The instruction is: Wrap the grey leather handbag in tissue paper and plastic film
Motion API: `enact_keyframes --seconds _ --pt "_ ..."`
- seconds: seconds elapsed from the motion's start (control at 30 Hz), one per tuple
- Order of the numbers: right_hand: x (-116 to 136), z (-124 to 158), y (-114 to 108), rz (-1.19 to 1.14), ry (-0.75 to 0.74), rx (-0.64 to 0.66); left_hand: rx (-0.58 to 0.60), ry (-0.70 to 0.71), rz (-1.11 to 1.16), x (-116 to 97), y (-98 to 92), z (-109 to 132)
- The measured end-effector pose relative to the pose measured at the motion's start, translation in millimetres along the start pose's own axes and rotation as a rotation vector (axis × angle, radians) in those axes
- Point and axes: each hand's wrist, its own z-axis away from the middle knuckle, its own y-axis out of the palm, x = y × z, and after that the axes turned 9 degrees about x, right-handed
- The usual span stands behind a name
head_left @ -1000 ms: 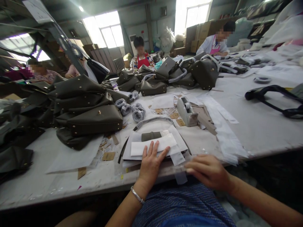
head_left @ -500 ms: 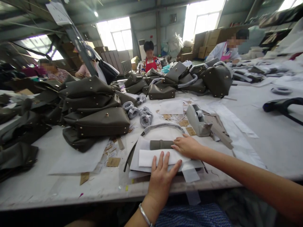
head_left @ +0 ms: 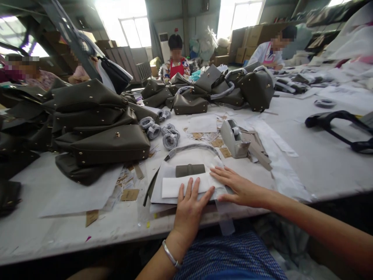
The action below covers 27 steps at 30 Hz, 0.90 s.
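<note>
In front of me a handbag lies flat at the table's near edge, its wrapped handle arching away from me. White sheets cover most of the bag, and a grey-brown leather band shows on top. Below the band lies a folded strip of white padding. My left hand rests on this strip with its fingers spread. My right hand lies flat over the strip's right end, fingers stretched to the left. Neither hand grips anything.
A grey tape dispenser stands behind my right hand. Dark handbags are stacked at the left, with more handbags at the back. Wrapped strap coils and brown tags lie between. A black frame is at right. Several people work beyond.
My right hand has moved down from beside the leather band onto the right end of the padding strip. My left hand stays on the strip. The whole view has shifted.
</note>
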Motion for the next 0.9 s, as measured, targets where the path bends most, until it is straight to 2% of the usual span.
enact_keyframes --seconds 0.17,0.37,0.47,0.6,0.73,0.9 --pt "-1.5 3.3 19.0 0.057 -0.019 -0.061 0.049 -0.016 0.033 1.0 -3.5 -0.4" --pt "-5.1 5.1 38.8 0.128 -0.012 -0.125 0.130 -0.042 0.267 -8.2 -21.5 -1.6" --pt "-5.5 5.7 43.2 0.133 -0.025 -0.157 0.078 -0.128 0.310 -20.2 -21.6 -6.2" --pt "-6.1 5.3 45.5 0.131 -0.031 -0.178 -0.020 -0.202 0.281 -32.7 -6.2 -10.8" --pt "-6.3 5.4 46.4 0.124 -0.043 -0.199 -0.084 -0.194 0.275 -35.2 7.0 -10.1" --pt "-5.9 7.1 48.5 0.126 -0.043 -0.219 -0.131 -0.161 0.295 -34.1 10.6 -8.5"
